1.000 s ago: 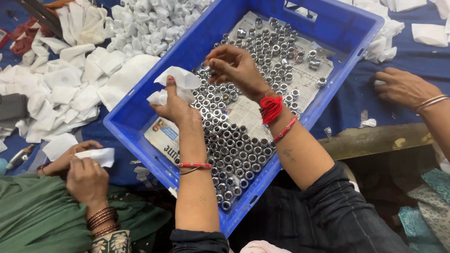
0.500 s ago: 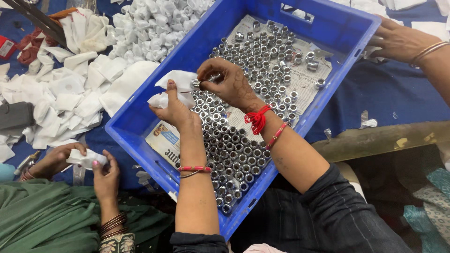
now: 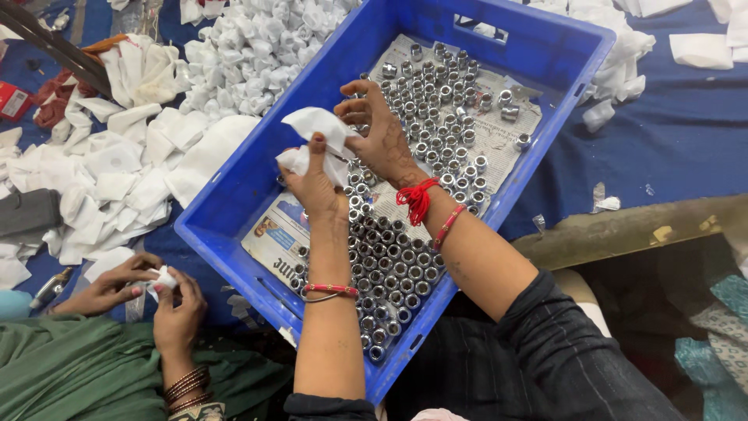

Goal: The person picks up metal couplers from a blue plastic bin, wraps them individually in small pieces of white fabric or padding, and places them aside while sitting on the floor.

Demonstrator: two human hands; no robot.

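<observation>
Paper (image 3: 315, 125): white square, held above the left half of the crate (image 3: 234, 195). Left hand (image 3: 315, 183) pinches its lower edge, fingers closed on it. Right hand (image 3: 378, 132) grips its upper right, fingers curled; whether a metal piece sits inside the fold, cannot tell.

Progress, judged: rings (image 3: 389, 257), small shiny metal, cover most of the crate floor, bare, on newspaper (image 3: 273, 242). Wrapped bundles (image 3: 257, 47) heaped far left outside the crate. So some done, much left.

Flat paper squares (image 3: 117, 179) lie left. Near left, another person's hands (image 3: 156, 292) pinch a small white wrap. Blue cloth (image 3: 670, 148) covers the surface; room not visible.
</observation>
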